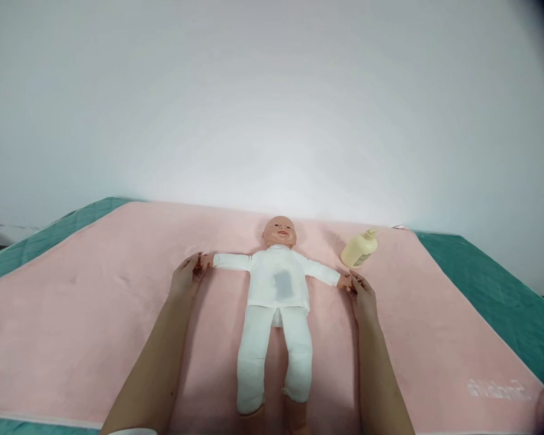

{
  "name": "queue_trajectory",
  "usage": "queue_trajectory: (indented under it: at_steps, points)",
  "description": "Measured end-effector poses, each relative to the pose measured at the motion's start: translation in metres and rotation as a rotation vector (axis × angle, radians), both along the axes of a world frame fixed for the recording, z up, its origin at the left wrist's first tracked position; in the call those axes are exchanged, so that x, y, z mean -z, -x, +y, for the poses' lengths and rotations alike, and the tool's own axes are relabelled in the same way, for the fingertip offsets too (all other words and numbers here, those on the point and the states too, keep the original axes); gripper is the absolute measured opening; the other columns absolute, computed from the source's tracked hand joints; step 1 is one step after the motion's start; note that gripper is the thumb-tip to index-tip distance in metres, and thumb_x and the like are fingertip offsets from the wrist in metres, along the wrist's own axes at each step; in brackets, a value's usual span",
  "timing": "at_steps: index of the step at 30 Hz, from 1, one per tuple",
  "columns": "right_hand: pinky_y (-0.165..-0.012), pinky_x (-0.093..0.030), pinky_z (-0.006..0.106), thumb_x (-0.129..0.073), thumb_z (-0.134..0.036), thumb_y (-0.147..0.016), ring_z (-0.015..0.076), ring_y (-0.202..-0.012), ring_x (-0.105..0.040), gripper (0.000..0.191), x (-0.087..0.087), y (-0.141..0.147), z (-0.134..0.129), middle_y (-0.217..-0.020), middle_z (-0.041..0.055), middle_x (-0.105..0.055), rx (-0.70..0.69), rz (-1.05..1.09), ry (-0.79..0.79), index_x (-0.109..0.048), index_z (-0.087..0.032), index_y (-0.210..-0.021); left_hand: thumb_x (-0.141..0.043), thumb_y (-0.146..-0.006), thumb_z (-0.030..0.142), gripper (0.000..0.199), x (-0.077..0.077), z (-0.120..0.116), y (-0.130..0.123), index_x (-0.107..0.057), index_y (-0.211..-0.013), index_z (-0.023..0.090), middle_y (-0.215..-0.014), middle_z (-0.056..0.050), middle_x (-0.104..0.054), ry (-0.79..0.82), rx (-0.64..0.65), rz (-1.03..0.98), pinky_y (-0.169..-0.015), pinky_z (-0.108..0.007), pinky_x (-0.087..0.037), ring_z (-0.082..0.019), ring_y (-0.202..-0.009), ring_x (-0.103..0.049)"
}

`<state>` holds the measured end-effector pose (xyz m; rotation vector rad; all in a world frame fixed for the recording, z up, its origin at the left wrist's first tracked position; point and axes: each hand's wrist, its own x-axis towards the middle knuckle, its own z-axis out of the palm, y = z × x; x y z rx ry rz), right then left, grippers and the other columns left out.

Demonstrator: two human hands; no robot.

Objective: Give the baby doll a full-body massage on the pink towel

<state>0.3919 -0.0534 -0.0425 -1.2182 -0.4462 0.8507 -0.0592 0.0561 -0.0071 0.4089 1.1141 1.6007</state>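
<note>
As the head view shows, one bald, white-clothed doll (278, 269) with a grey chest patch (282, 284) lies face up on one pink blanket (72, 338), arms outstretched. The left hand (187, 276) and right hand (363, 294) pinch its two hands (344, 282), one each. Its feet (254, 421) are partly cut off below; the label (361, 260) on one yellow bottle (358, 246) is illegible.

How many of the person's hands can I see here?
2: the left hand holds one hand of the baby doll, and the right hand holds its other hand, near the yellow pump bottle.
</note>
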Motion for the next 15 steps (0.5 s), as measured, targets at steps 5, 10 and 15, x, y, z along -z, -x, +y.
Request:
queue_trajectory:
  at_steps: [5, 10, 15]
  points:
    - [-0.063, -0.053, 0.020, -0.081, -0.040, -0.062, 0.0167, -0.095, -0.065, 0.041, -0.0014, 0.0001, -0.0004, -0.109, 0.0065, -0.071, -0.022, 0.002, 0.006, -0.070, -0.021, -0.096, -0.055, -0.087, 0.005, 0.019, -0.0073, -0.0037, -0.0038, -0.071, -0.080, 0.011, -0.073, -0.005, -0.067, -0.004, 0.007, 0.013, -0.057, -0.013, -0.054, -0.008, -0.064, -0.063]
    - [-0.062, -0.053, 0.020, -0.083, -0.039, -0.062, 0.0164, -0.092, -0.065, 0.042, -0.0018, 0.0000, -0.0004, -0.107, 0.0056, -0.071, -0.026, -0.017, 0.013, -0.070, -0.021, -0.098, -0.056, -0.085, 0.002, 0.018, -0.0084, -0.0059, -0.0044, -0.071, -0.081, 0.010, -0.071, -0.004, -0.066, -0.018, 0.010, 0.023, -0.058, -0.013, -0.054, -0.008, -0.063, -0.062]
    - [-0.060, -0.053, 0.019, -0.083, -0.040, -0.062, 0.0162, -0.091, -0.065, 0.044, -0.0003, -0.0010, 0.0002, -0.105, 0.0054, -0.071, -0.036, -0.027, 0.027, -0.070, -0.021, -0.099, -0.056, -0.084, 0.003, 0.016, -0.0081, -0.0063, -0.0038, -0.069, -0.078, 0.010, -0.065, -0.003, -0.062, -0.031, 0.037, 0.036, -0.055, -0.015, -0.051, -0.009, -0.058, -0.059]
